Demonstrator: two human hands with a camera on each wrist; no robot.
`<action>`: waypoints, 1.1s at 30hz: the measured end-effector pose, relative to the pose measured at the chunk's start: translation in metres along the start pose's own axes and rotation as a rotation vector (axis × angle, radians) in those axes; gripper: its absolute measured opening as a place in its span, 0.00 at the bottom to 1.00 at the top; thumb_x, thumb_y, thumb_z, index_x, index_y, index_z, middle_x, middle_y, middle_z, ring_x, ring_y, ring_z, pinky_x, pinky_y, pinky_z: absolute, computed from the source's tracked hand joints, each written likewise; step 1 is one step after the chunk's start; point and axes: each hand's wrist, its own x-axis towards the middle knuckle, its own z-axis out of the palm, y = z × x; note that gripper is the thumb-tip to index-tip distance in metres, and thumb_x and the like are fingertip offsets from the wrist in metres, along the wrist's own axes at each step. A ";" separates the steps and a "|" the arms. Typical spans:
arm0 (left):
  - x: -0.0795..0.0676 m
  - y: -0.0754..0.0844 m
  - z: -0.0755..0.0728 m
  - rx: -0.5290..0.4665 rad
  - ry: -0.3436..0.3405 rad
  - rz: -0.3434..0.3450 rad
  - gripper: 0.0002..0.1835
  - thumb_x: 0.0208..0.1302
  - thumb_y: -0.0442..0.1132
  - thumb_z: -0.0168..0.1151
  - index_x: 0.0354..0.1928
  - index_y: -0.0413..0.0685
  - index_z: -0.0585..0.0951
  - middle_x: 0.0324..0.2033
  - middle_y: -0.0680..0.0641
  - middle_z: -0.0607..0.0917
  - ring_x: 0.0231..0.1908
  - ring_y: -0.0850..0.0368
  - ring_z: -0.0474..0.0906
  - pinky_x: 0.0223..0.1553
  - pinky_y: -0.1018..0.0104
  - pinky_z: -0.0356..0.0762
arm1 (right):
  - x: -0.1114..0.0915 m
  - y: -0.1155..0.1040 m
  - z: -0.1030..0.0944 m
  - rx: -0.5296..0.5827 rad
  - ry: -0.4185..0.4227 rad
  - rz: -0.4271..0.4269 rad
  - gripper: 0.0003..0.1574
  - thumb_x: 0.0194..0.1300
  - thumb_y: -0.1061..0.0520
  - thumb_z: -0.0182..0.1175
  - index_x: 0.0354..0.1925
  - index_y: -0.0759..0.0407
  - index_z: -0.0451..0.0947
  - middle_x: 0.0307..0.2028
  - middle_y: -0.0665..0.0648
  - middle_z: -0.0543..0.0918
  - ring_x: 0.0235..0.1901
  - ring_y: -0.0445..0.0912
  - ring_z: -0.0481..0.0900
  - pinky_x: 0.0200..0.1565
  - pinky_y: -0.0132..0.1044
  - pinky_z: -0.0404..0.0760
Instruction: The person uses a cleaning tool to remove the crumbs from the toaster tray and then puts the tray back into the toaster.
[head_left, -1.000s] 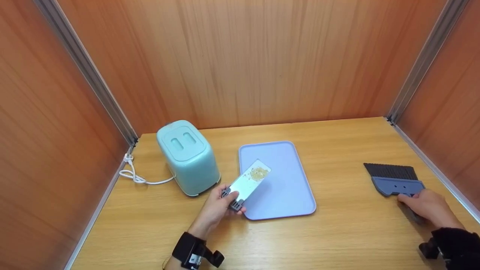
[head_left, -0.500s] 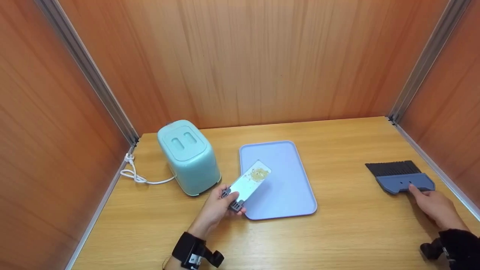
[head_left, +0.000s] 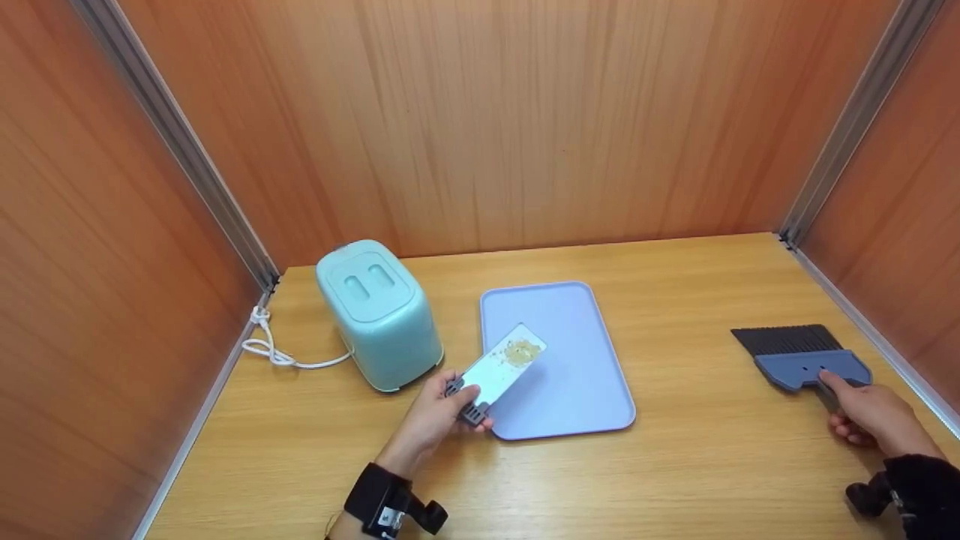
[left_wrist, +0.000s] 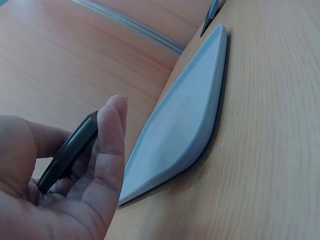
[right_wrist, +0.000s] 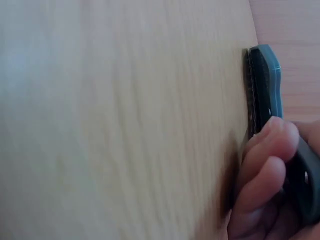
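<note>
clearly, the left hand [head_left: 439, 405] pinches a flat silvery plate [head_left: 489, 381] by its slotted grey end, beige crumbs [head_left: 523, 351] on top, over the smooth lavender rectangular tray [head_left: 577, 401]. well right of that tray, the right hand [head_left: 874, 412] grips a blue-grey brush [head_left: 821, 364] with dark bristles. left of the tray stands a glossy, rounded mint-green appliance [head_left: 386, 315].

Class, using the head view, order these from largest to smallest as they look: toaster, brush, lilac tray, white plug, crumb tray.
1. Lilac tray
2. Toaster
3. Brush and crumb tray: unsure, as the right hand and left hand partly cover them
4. White plug
</note>
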 end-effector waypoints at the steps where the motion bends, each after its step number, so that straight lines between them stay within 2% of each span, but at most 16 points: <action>1: 0.000 0.000 0.000 -0.002 -0.001 -0.003 0.19 0.83 0.33 0.52 0.69 0.36 0.65 0.53 0.31 0.85 0.33 0.52 0.91 0.36 0.67 0.89 | 0.000 0.000 0.000 0.014 -0.007 0.008 0.44 0.82 0.31 0.37 0.31 0.63 0.80 0.19 0.46 0.82 0.21 0.37 0.80 0.29 0.31 0.83; 4: 0.001 0.000 0.000 0.000 -0.008 0.001 0.18 0.83 0.33 0.52 0.68 0.36 0.65 0.52 0.31 0.85 0.32 0.52 0.91 0.36 0.66 0.89 | 0.001 -0.002 -0.002 0.092 -0.052 0.020 0.39 0.82 0.37 0.39 0.34 0.66 0.80 0.20 0.46 0.85 0.20 0.35 0.82 0.28 0.29 0.85; 7: 0.000 -0.001 0.000 0.002 -0.020 0.016 0.18 0.83 0.33 0.52 0.67 0.35 0.66 0.50 0.32 0.86 0.32 0.52 0.90 0.36 0.66 0.90 | 0.001 -0.001 -0.003 0.138 -0.099 0.011 0.35 0.82 0.39 0.39 0.31 0.60 0.79 0.19 0.45 0.83 0.18 0.34 0.80 0.26 0.28 0.84; 9: 0.000 -0.001 0.000 0.003 -0.025 0.023 0.17 0.83 0.32 0.52 0.66 0.34 0.66 0.47 0.34 0.86 0.31 0.52 0.91 0.36 0.65 0.90 | 0.001 0.000 -0.004 0.100 -0.097 -0.015 0.36 0.82 0.38 0.39 0.27 0.56 0.79 0.18 0.44 0.81 0.18 0.34 0.78 0.26 0.28 0.82; 11: 0.001 -0.001 -0.001 0.004 -0.031 0.028 0.17 0.82 0.32 0.52 0.65 0.33 0.67 0.46 0.34 0.86 0.31 0.52 0.91 0.36 0.65 0.90 | 0.001 0.001 -0.003 0.013 -0.070 -0.048 0.39 0.82 0.35 0.37 0.23 0.53 0.79 0.16 0.43 0.77 0.18 0.35 0.75 0.25 0.29 0.79; 15: 0.001 0.000 -0.002 0.009 -0.038 0.018 0.18 0.83 0.32 0.52 0.67 0.33 0.67 0.49 0.31 0.86 0.31 0.53 0.90 0.35 0.66 0.89 | 0.001 0.002 -0.002 -0.114 -0.017 -0.097 0.45 0.82 0.30 0.35 0.19 0.51 0.77 0.15 0.46 0.73 0.18 0.39 0.73 0.24 0.32 0.74; 22: 0.003 0.000 -0.003 0.030 -0.045 -0.003 0.21 0.83 0.33 0.52 0.70 0.34 0.66 0.52 0.28 0.85 0.32 0.53 0.90 0.36 0.66 0.89 | -0.004 -0.001 0.004 -0.146 0.033 -0.128 0.46 0.80 0.22 0.34 0.23 0.53 0.72 0.16 0.48 0.71 0.19 0.43 0.71 0.23 0.35 0.69; 27: 0.005 0.002 -0.005 0.051 -0.057 -0.009 0.19 0.83 0.34 0.52 0.68 0.34 0.68 0.52 0.28 0.85 0.32 0.52 0.90 0.37 0.64 0.91 | -0.015 -0.016 0.012 -0.177 0.075 -0.265 0.46 0.79 0.20 0.35 0.28 0.55 0.68 0.18 0.49 0.69 0.20 0.45 0.70 0.24 0.37 0.68; 33: 0.008 0.006 -0.007 0.074 -0.076 -0.009 0.20 0.83 0.34 0.53 0.70 0.34 0.70 0.51 0.31 0.86 0.33 0.52 0.91 0.37 0.64 0.91 | -0.033 -0.049 0.030 -0.189 0.154 -0.423 0.42 0.82 0.25 0.40 0.28 0.57 0.66 0.21 0.50 0.67 0.22 0.46 0.68 0.26 0.38 0.66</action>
